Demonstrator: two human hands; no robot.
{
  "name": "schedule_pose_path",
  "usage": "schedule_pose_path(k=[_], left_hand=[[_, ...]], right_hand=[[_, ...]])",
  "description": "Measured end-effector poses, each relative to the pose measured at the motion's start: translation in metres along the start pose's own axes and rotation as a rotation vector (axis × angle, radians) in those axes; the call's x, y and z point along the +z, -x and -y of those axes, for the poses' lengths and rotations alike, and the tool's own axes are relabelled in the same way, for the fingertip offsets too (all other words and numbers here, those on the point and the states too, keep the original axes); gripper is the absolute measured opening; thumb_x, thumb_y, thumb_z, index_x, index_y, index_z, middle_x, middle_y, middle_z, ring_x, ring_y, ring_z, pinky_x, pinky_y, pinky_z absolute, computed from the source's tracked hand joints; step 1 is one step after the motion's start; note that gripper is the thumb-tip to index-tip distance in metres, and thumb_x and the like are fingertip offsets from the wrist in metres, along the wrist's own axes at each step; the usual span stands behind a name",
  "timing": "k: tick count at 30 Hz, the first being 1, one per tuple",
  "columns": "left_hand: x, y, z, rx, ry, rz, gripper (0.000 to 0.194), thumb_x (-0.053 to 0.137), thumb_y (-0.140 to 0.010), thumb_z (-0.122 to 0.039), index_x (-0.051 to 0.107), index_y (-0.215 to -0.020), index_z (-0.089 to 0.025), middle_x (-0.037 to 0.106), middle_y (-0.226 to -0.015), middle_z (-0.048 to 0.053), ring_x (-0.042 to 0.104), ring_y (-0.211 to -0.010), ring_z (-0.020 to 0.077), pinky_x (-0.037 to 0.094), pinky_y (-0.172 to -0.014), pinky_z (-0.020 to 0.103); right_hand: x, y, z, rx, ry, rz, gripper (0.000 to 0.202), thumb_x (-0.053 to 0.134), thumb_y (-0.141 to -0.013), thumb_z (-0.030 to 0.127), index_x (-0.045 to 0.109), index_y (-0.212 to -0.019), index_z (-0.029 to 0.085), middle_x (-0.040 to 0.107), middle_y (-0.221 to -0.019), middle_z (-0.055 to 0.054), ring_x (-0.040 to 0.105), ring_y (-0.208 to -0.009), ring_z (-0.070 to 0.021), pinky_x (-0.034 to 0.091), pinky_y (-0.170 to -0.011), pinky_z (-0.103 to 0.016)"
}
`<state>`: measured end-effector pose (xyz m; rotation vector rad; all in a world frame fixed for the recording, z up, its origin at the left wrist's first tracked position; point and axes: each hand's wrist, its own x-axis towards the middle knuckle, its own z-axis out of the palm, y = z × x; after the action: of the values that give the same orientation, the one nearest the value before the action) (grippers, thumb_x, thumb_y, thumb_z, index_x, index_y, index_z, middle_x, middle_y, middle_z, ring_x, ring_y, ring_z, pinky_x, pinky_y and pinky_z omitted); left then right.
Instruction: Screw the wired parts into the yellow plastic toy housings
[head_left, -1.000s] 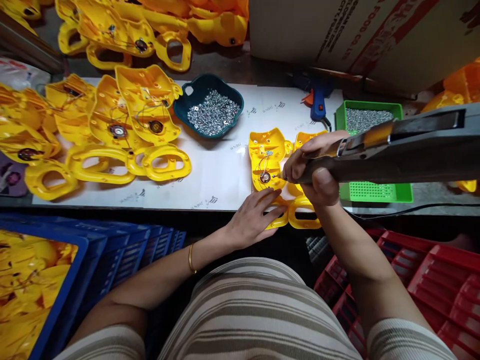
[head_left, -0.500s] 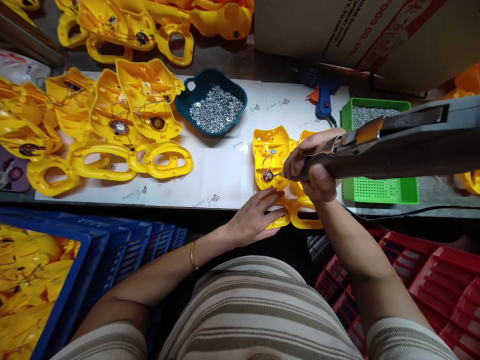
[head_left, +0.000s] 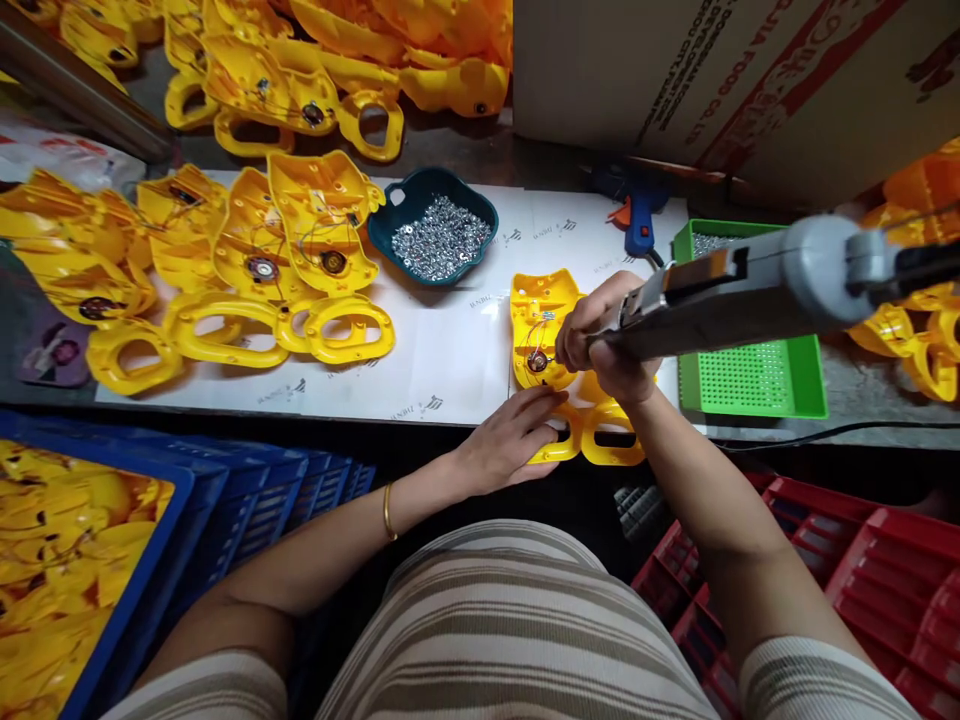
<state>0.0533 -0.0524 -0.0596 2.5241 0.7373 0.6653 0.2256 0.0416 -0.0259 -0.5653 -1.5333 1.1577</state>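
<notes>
My right hand [head_left: 609, 338] is wrapped round a grey electric screwdriver [head_left: 720, 305], its tip down at the round speaker [head_left: 537, 362] inside a yellow plastic shell half [head_left: 544, 292]. Thin wires run from the speaker to a small circuit board in the shell. My left hand [head_left: 510, 440] grips the shell's lower end and ring-shaped handle, thumb and fingers on either side. A second yellow shell half [head_left: 613, 440] lies right beside it, largely hidden under my right hand and the screwdriver.
A dark teal bowl [head_left: 379, 235] holds small metal parts. Several yellow shells [head_left: 315, 215] lie left. A blue glue gun [head_left: 640, 222], green baskets [head_left: 814, 375] and a carton [head_left: 615, 70] stand beyond. Blue crates [head_left: 180, 500] and red crates [head_left: 840, 560] flank me below the table.
The view has shifted slightly. The screwdriver's rear end has swung, so its grey cap and cord now show. Both hands stay at the same shell, the tip still at the speaker.
</notes>
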Motion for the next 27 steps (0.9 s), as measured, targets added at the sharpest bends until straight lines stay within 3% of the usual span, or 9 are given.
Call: schedule_pose_path(k=[4, 9, 11, 14, 16, 17, 19, 22, 27], left_hand=[[0.001, -0.002, -0.004, 0.037, -0.013, 0.001, 0.023, 0.063, -0.088, -0.038, 0.061, -0.094, -0.016, 0.054, -0.136, 0.018, 0.042, -0.134, 0.0286, 0.047, -0.106, 0.045], [-0.014, 0.0, 0.001, 0.103, -0.11, -0.131, 0.042, 0.064, -0.082, -0.058, 0.064, -0.095, -0.019, 0.065, -0.124, 0.014, 0.056, -0.119, 0.0285, 0.049, -0.096, 0.046], [-0.039, -0.004, 0.024, 0.082, -0.245, -0.26, 0.028, 0.065, -0.085, -0.049, 0.066, -0.095, -0.023, 0.069, -0.115, 0.008, 0.06, -0.11, 0.0248, 0.05, -0.092, 0.044], [-0.091, -0.02, 0.088, -0.194, -0.503, -0.432, 0.021, 0.061, -0.09, -0.036, 0.069, -0.099, -0.018, 0.068, -0.11, 0.005, 0.058, -0.109, 0.024, 0.047, -0.095, 0.045], [-0.124, -0.034, 0.135, -0.35, -0.521, -0.344, 0.048, 0.041, -0.097, -0.045, 0.07, -0.101, -0.006, 0.066, -0.103, 0.005, 0.056, -0.112, 0.0238, 0.042, -0.098, 0.047], [-0.136, -0.041, 0.154, -0.4, -0.506, -0.231, 0.063, 0.028, -0.097, -0.047, 0.069, -0.1, 0.0, 0.066, -0.096, 0.006, 0.057, -0.11, 0.0231, 0.039, -0.099, 0.049], [-0.152, -0.053, 0.181, -0.555, -0.45, -0.022, 0.061, 0.039, -0.092, -0.05, 0.07, -0.1, 0.002, 0.067, -0.089, 0.006, 0.058, -0.106, 0.0219, 0.038, -0.101, 0.047], [-0.155, -0.064, 0.19, -0.777, -0.316, 0.057, 0.044, 0.07, -0.077, -0.042, 0.072, -0.098, -0.002, 0.07, -0.083, 0.005, 0.054, -0.096, 0.018, 0.038, -0.101, 0.038], [-0.147, -0.068, 0.179, -0.879, -0.193, -0.027, 0.038, 0.078, -0.075, -0.04, 0.072, -0.094, -0.007, 0.069, -0.078, 0.0, 0.047, -0.084, 0.0137, 0.037, -0.1, 0.035]], right_hand=[[-0.004, -0.009, 0.026, -0.173, -0.162, -0.006, 0.03, 0.062, -0.081, 0.046, 0.058, -0.106, 0.032, 0.044, -0.048, 0.008, 0.04, -0.034, -0.0118, 0.04, -0.035, -0.027], [-0.018, -0.008, 0.064, -0.166, -0.038, -0.209, 0.024, 0.063, -0.076, 0.054, 0.06, -0.093, 0.036, 0.04, -0.043, 0.007, 0.037, -0.032, -0.0161, 0.041, -0.037, -0.034], [-0.023, -0.004, 0.077, -0.144, -0.041, -0.243, 0.019, 0.063, -0.076, 0.048, 0.063, -0.089, 0.035, 0.041, -0.045, 0.006, 0.037, -0.032, -0.0142, 0.037, -0.033, -0.032], [-0.026, 0.005, 0.087, -0.15, -0.073, -0.285, 0.017, 0.063, -0.076, 0.042, 0.066, -0.088, 0.03, 0.045, -0.046, 0.006, 0.04, -0.031, -0.0115, 0.036, -0.031, -0.028], [-0.027, 0.011, 0.087, -0.156, -0.077, -0.29, 0.018, 0.063, -0.077, 0.042, 0.065, -0.089, 0.029, 0.047, -0.047, 0.007, 0.041, -0.031, -0.0109, 0.038, -0.032, -0.028], [-0.027, 0.014, 0.086, -0.15, -0.074, -0.285, 0.018, 0.063, -0.077, 0.043, 0.065, -0.089, 0.029, 0.047, -0.047, 0.007, 0.041, -0.031, -0.0109, 0.04, -0.033, -0.028], [-0.029, 0.018, 0.083, -0.153, -0.069, -0.255, 0.02, 0.064, -0.078, 0.044, 0.064, -0.09, 0.028, 0.049, -0.048, 0.007, 0.044, -0.033, -0.0112, 0.042, -0.035, -0.028], [-0.032, 0.023, 0.079, -0.181, -0.094, -0.215, 0.023, 0.067, -0.077, 0.04, 0.064, -0.094, 0.025, 0.054, -0.051, 0.005, 0.048, -0.036, -0.0122, 0.045, -0.037, -0.028], [-0.032, 0.025, 0.077, -0.203, -0.154, -0.228, 0.024, 0.068, -0.077, 0.034, 0.066, -0.097, 0.02, 0.055, -0.054, 0.004, 0.052, -0.039, -0.0134, 0.046, -0.036, -0.029]])
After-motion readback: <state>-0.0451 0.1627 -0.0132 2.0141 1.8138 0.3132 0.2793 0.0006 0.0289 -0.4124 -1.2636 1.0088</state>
